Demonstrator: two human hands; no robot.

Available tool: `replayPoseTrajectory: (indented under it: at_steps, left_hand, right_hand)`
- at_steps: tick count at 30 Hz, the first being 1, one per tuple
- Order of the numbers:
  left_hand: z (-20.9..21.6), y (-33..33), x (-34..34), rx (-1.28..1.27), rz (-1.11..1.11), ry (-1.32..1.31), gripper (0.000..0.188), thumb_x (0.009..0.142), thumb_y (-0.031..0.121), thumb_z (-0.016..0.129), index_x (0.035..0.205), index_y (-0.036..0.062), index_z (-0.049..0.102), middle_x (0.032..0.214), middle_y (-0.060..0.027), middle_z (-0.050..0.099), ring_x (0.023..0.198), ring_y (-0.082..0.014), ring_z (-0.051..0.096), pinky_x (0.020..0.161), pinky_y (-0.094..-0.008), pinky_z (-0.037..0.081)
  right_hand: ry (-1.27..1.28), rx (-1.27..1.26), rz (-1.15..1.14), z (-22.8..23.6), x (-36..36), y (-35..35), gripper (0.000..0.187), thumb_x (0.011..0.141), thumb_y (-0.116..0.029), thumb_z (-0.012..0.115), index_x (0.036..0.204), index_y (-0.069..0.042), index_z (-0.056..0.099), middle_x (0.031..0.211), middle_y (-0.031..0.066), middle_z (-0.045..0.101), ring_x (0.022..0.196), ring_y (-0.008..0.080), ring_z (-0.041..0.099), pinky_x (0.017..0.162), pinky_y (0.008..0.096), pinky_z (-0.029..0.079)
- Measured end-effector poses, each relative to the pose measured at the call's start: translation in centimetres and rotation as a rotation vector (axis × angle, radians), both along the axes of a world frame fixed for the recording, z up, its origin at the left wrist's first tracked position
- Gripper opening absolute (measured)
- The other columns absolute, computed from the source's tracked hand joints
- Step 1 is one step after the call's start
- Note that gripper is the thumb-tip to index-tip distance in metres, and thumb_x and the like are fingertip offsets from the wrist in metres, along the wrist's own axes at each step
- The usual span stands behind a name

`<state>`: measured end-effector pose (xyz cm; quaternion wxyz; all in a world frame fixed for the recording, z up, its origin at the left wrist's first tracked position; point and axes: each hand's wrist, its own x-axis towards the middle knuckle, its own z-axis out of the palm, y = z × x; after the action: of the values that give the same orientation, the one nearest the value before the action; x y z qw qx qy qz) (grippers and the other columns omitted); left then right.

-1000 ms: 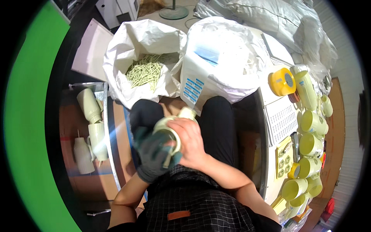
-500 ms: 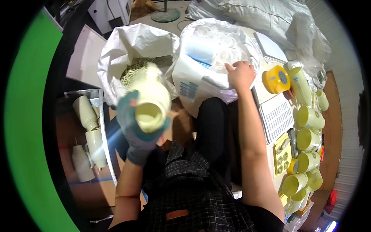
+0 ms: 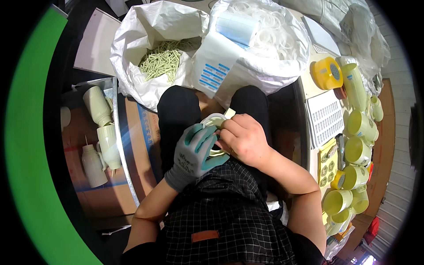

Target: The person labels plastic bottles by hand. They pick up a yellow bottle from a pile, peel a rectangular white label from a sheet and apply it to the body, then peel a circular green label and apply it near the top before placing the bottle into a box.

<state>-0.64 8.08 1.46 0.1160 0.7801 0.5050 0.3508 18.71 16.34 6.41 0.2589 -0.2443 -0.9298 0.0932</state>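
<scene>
1. Pale green plastic jug body (image 3: 216, 153): in both hands above the lap, off the table. Open end faces up toward the camera; long axis seems to run down away from it, but hands hide most of the wall. Whitish ring (image 3: 213, 117) shows at the far side of the mouth; short stub (image 3: 229, 113) sticks out far-right.
2. Left hand (image 3: 189, 154), gloved: fingers curled round the left and near sides of the mouth, gripping the body.
3. Right hand (image 3: 245, 139), bare: fingertips drawn together at the mouth's right side. Looks like a pinch; can't tell on what. Both hands touching, neither nearer.
4. Ahead of the knees: left sack (image 3: 128, 48) with green sticks (image 3: 162, 62), right sack (image 3: 282, 70) with clear rings (image 3: 276, 42).
5. Table (image 3: 310, 88): printed sheet (image 3: 324, 117) along its left edge, yellow tape roll (image 3: 327, 73) beyond, green cups (image 3: 357, 150) toward its right edge.
6. Writing: blue-striped label sheet (image 3: 214, 77) on the right sack, dense rows on the printed sheet, dark marks on the glove back. All too small to make out.
</scene>
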Motion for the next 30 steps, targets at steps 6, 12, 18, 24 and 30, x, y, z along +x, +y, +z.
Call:
replayPoseTrajectory:
  at_steps: [6, 12, 18, 24, 30]
  left_hand:
    - [-0.1, 0.2, -0.9, 0.036, -0.029, 0.178, 0.058, 0.084, 0.059, 0.073, 0.106, 0.0052, 0.076, 0.111, -0.0068, 0.07, 0.111, -0.0327, 0.064, 0.11, -0.0584, 0.046]
    - [-0.2, -0.5, -0.1, -0.004, 0.042, 0.254, 0.05, 0.083, 0.056, 0.074, 0.097, 0.0077, 0.077, 0.103, -0.0052, 0.068, 0.117, -0.0321, 0.06, 0.115, -0.0619, 0.041]
    - [0.2, -0.6, 0.0, -0.049, 0.018, 0.242, 0.042, 0.083, 0.051, 0.076, 0.09, 0.0098, 0.075, 0.101, -0.0056, 0.067, 0.116, -0.0348, 0.06, 0.117, -0.0666, 0.036]
    - [6.9, -2.0, -2.0, 0.109, -0.008, 0.32, 0.051, 0.09, 0.054, 0.071, 0.117, 0.011, 0.073, 0.107, -0.0058, 0.068, 0.123, -0.035, 0.063, 0.112, -0.0784, 0.031]
    - [5.9, -2.5, -1.4, -0.012, 0.161, 0.276, 0.063, 0.095, 0.054, 0.064, 0.137, 0.0056, 0.062, 0.115, -0.013, 0.068, 0.121, -0.0341, 0.063, 0.113, -0.0766, 0.031]
  right_hand:
    - [-0.034, 0.003, 0.108, -2.0, 2.0, -1.0, 0.046, 0.083, -0.037, 0.08, 0.107, 0.001, 0.075, 0.122, 0.0137, 0.071, 0.121, 0.033, 0.067, 0.11, 0.0467, 0.051]
    - [-0.154, -0.109, 0.175, -2.0, 2.6, -1.1, 0.063, 0.075, -0.045, 0.083, 0.119, -0.001, 0.073, 0.133, 0.0087, 0.066, 0.139, 0.032, 0.054, 0.117, 0.046, 0.044]
    - [-0.185, -0.183, 0.183, -2.0, 2.4, -1.0, 0.04, 0.062, -0.03, 0.086, 0.093, -0.011, 0.069, 0.099, 0.0004, 0.06, 0.097, 0.0246, 0.055, 0.086, 0.0366, 0.047]
    - [-0.028, -0.15, 0.178, 2.7, 0.4, -2.1, 0.039, 0.053, -0.027, 0.083, 0.083, -0.01, 0.065, 0.088, 0.0022, 0.054, 0.086, 0.0248, 0.054, 0.078, 0.0368, 0.052]
    - [0.001, -0.108, 0.162, 1.8, -0.6, -3.1, 0.04, 0.053, -0.028, 0.084, 0.083, -0.009, 0.066, 0.088, 0.0028, 0.053, 0.085, 0.024, 0.054, 0.071, 0.0347, 0.054]
